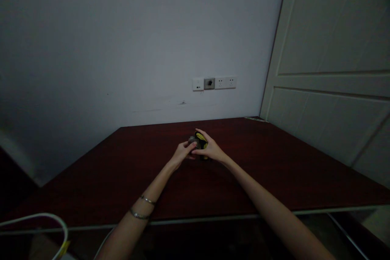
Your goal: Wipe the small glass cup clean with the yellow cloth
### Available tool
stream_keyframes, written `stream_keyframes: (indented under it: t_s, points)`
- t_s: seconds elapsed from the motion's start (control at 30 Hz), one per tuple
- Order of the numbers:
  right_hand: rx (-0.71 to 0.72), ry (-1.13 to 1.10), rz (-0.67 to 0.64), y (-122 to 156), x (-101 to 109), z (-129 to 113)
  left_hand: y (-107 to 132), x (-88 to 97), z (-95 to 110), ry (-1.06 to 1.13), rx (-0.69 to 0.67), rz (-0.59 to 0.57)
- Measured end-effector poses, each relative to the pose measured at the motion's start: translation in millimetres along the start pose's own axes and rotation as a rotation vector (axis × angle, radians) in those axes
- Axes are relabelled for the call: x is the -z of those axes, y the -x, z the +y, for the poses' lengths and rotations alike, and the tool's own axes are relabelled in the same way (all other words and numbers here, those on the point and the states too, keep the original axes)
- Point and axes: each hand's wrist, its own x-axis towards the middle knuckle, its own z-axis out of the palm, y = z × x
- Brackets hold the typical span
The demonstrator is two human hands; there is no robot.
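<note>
Both my arms reach out over a dark red-brown table point(274, 162). My left hand point(183, 152) and my right hand point(210, 148) meet near the table's far middle, fingers curled around a small yellow and black object point(201, 140) with a grey part on its left. The object is too small and dim to name. My left hand pinches the grey side; my right hand wraps the yellow side from the right. Two thin metal bangles point(143, 207) sit on my left forearm.
A pale wall rises behind the table with a row of sockets point(215, 83). A white panelled door point(332, 65) stands at the right. A white cable point(57, 221) loops at the lower left, below the table's front edge.
</note>
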Motion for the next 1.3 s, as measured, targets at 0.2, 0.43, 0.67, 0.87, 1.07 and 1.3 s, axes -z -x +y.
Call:
stream_keyframes:
  t_s: [0.2,0.43,0.67,0.87,1.07,1.3]
  points:
    - [-0.110,-0.073,0.081,-4,1,4,-6,9.8,-1,-0.182,-0.087,-0.038]
    - [-0.263,-0.171,0.185,-8,-2,-1,-9,8.2,-5,-0.087,-0.262,0.016]
    - [-0.272,-0.165,0.175,-7,-5,-3,-6,1.4,-9,-0.194,-0.374,-0.017]
    - [-0.172,-0.079,0.121,-3,-3,2,-2,-3.6,-4,-0.198,-0.350,0.041]
    - [-0.061,-0.003,0.175,0,-3,2,-1,-5.8,-5,-0.175,-0.326,0.063]
    - [0.094,0.023,0.214,3,-8,-5,-7,-2.3,-17,-0.182,-0.314,0.116]
